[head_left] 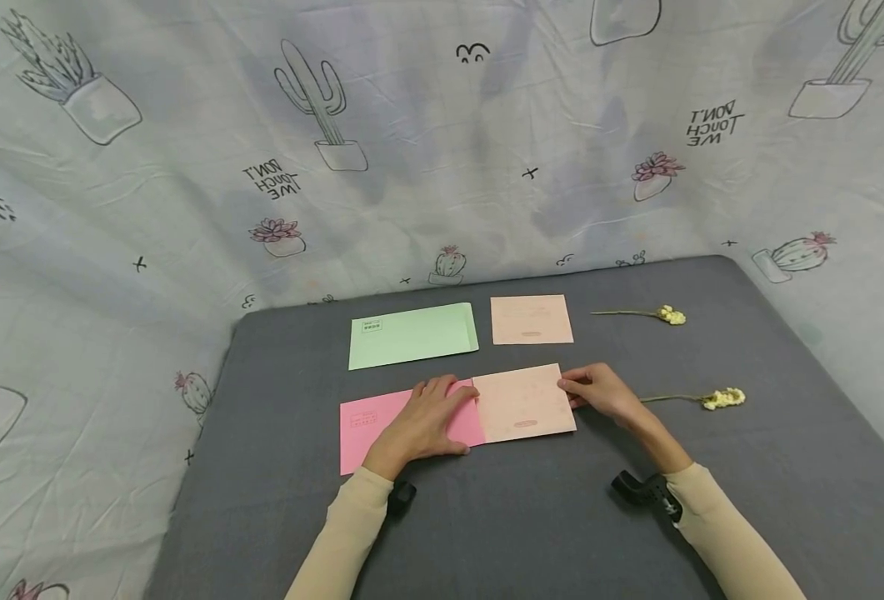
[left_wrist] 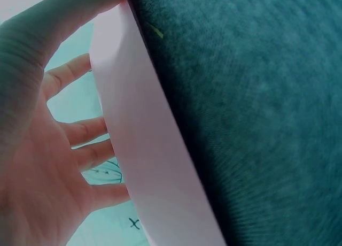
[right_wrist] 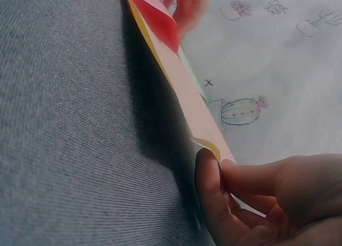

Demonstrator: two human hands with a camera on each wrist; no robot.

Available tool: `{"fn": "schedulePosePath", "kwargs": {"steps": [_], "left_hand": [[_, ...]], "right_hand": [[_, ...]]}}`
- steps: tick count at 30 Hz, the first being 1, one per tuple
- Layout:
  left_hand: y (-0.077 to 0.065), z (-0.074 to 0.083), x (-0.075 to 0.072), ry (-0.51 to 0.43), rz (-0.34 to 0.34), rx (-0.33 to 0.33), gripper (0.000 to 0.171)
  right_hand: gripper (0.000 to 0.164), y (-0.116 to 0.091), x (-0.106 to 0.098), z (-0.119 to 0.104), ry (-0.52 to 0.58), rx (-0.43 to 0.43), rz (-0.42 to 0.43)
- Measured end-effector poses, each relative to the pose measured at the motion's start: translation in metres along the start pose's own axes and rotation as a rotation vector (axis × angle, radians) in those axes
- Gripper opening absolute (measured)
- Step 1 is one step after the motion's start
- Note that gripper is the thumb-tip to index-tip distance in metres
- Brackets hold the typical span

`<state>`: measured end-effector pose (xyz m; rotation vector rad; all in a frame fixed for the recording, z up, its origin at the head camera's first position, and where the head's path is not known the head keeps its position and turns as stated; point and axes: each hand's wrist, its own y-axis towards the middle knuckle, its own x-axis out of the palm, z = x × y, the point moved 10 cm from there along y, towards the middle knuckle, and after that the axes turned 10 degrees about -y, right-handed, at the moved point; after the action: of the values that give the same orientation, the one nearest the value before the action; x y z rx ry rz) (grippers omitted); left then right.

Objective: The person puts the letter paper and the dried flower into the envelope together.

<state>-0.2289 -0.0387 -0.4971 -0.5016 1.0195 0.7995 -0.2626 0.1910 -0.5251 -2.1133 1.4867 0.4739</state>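
A pink envelope [head_left: 361, 446] lies under my left hand [head_left: 428, 418], which holds it across its width near the open end, with the thumb at the near edge and the fingers at the far edge. A peach card [head_left: 524, 400] has its left end at the envelope's mouth; the rest shows to the right. My right hand [head_left: 599, 392] pinches the card's right edge between thumb and fingers. In the right wrist view, the card [right_wrist: 195, 99] is raised off the cloth, and the red inside of the envelope [right_wrist: 160, 21] shows.
Behind the hands lie a green envelope [head_left: 412, 336] and another peach card [head_left: 531, 320]. Two yellow flowers on thin stems are at the right, one farther back [head_left: 670, 315], one nearer [head_left: 722, 398]. Grey cloth covers the table [head_left: 501, 533]; a printed curtain [head_left: 427, 108] hangs behind it.
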Motion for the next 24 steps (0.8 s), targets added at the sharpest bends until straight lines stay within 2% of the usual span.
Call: {"fn": "schedulePosePath", "kwargs": {"steps": [4, 16, 24], "left_hand": [[0.001, 0.0, 0.0, 0.0, -0.004, -0.001, 0.08], [0.001, 0.001, -0.002, -0.01, -0.004, 0.003, 0.08], [0.0, -0.001, 0.0, -0.003, -0.021, -0.006, 0.079]], "right_hand": [[0.029, -0.002, 0.001, -0.01, 0.001, -0.03, -0.013], [0.028, 0.006, -0.002, -0.002, -0.024, -0.004, 0.003], [0.028, 0.009, 0.001, -0.01, -0.043, -0.043, -0.023]]}}
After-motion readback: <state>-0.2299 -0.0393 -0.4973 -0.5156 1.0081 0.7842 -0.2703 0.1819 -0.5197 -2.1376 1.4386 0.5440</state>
